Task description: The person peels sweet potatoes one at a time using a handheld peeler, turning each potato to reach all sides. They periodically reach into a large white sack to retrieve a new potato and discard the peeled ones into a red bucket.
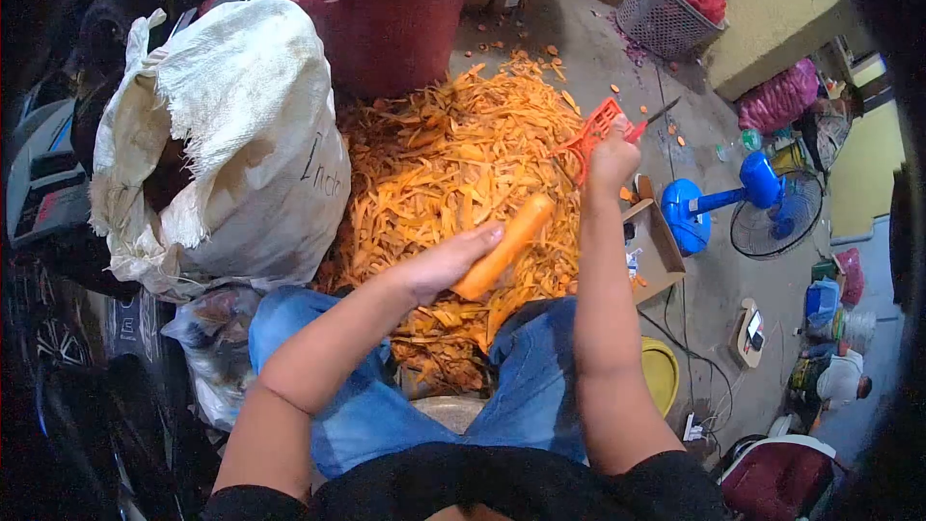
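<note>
The carrot (506,249) sits near the middle of the frame, slanting toward the upper right, gripped near its lower end by the left hand (451,262). Its upper part sticks out bare; a smooth, possibly damp surface could let it twist or slide through the fingers if pushed hard from that free end.

The right hand (614,159), farther to the upper right and well apart from the carrot, is closed around a red tool (600,123). A dark, pointed blade (664,108) juts out beyond that hand; I cannot tell whether it belongs to the tool. It points away from the left hand, but a careless turn of the wrist could bring it toward the fingers or forearm.

Under both hands spreads a heap of peelings (453,150), reaching down between the jeans-clad legs (347,425). A dropped carrot would land in it and could be hard to pick out by colour. The heap also touches the white sack (260,101) at left, so a knock there could spill strips. Scraps on the floor (579,24) could be slippery underfoot, and the cables (687,333) at lower right could catch a foot.
</note>
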